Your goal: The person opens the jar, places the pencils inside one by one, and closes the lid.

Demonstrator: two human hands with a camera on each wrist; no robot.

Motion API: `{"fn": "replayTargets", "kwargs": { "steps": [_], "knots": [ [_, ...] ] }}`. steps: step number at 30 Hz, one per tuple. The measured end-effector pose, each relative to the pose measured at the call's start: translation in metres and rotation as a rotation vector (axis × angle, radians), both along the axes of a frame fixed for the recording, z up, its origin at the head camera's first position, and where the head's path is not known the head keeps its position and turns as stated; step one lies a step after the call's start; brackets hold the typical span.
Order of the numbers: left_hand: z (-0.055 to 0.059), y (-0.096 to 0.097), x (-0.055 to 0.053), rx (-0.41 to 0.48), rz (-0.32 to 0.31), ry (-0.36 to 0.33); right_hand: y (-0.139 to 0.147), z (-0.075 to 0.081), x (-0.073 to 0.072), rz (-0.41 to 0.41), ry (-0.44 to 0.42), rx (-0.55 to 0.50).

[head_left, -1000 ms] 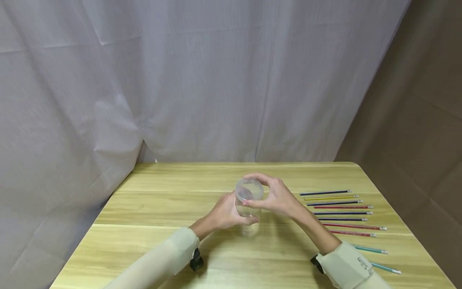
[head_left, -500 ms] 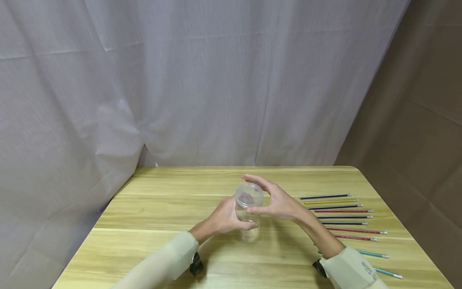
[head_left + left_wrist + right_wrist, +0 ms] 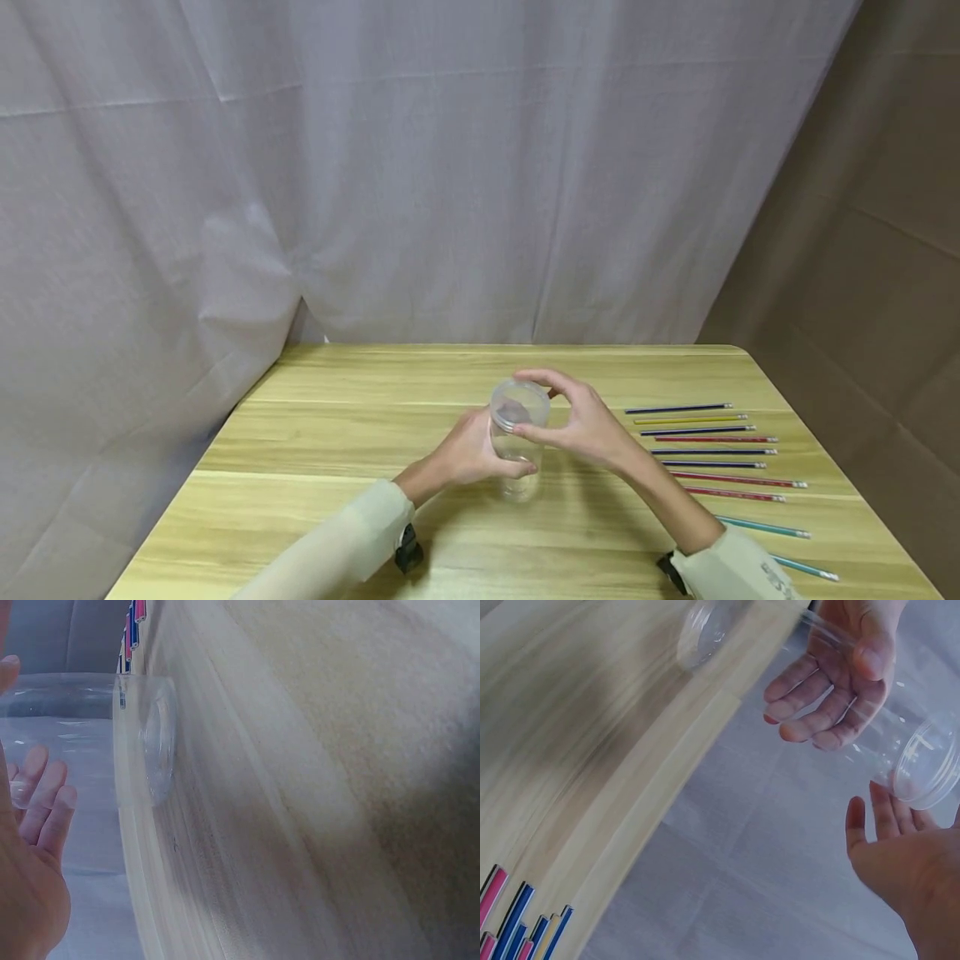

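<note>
A tall clear plastic jar (image 3: 517, 488) stands upright near the middle of the table, with a translucent round lid (image 3: 519, 402) on top. My left hand (image 3: 471, 450) grips the jar's body from the left, its thumb across the front and its fingers behind the wall. At the top, my right hand (image 3: 583, 423) holds the lid's edge between thumb and fingers. The right wrist view shows the left fingers through the clear jar (image 3: 896, 712), and the right hand (image 3: 907, 855) at the lid end. In the left wrist view the jar's base (image 3: 159, 742) is close over the wood.
Several pencils lie in a column on the right of the table, among them a yellow pencil (image 3: 690, 419), a red pencil (image 3: 738, 480) and a green pencil (image 3: 765, 526). The wooden table (image 3: 300, 500) ends at a grey curtain (image 3: 420, 208) behind.
My right hand's fingers loosened and spread at the lid half a second ago, then closed on its edge again. The left hand keeps its grip, and the jar stays in about the same place.
</note>
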State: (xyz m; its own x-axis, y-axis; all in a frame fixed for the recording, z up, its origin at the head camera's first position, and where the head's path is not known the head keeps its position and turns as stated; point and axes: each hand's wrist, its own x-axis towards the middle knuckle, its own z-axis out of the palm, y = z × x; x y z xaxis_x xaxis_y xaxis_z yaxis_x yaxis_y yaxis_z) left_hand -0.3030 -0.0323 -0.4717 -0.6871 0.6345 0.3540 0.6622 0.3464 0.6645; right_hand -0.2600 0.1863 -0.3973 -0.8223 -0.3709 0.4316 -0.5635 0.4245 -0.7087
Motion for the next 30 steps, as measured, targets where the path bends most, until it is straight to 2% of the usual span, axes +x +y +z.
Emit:
{"fn": "replayTargets", "kwargs": {
  "steps": [5, 9, 12, 18, 22, 26, 30],
  "knots": [
    [0.0, 0.001, -0.001, -0.004, 0.006, -0.004, 0.001, -0.002, -0.002, 0.114, -0.066, -0.045],
    [0.0, 0.0, 0.0, -0.005, 0.011, -0.004, -0.001, -0.003, -0.002, 0.171, -0.075, -0.068],
    [0.0, 0.0, 0.0, -0.005, 0.011, -0.002, -0.002, -0.004, 0.001, 0.149, -0.064, -0.082],
    [0.0, -0.001, -0.001, -0.011, 0.017, -0.001, -0.007, -0.003, 0.006, 0.038, -0.03, -0.096],
    [0.0, -0.001, -0.001, -0.007, 0.01, -0.005, -0.01, -0.001, 0.007, 0.002, -0.005, -0.093],
    [0.0, -0.001, -0.001, -0.003, -0.002, -0.007, -0.01, -0.002, 0.007, 0.008, 0.005, -0.1],
    [0.0, -0.001, 0.0, 0.006, -0.001, -0.024, -0.009, -0.003, 0.004, 0.056, 0.005, -0.105]
  ]
}}
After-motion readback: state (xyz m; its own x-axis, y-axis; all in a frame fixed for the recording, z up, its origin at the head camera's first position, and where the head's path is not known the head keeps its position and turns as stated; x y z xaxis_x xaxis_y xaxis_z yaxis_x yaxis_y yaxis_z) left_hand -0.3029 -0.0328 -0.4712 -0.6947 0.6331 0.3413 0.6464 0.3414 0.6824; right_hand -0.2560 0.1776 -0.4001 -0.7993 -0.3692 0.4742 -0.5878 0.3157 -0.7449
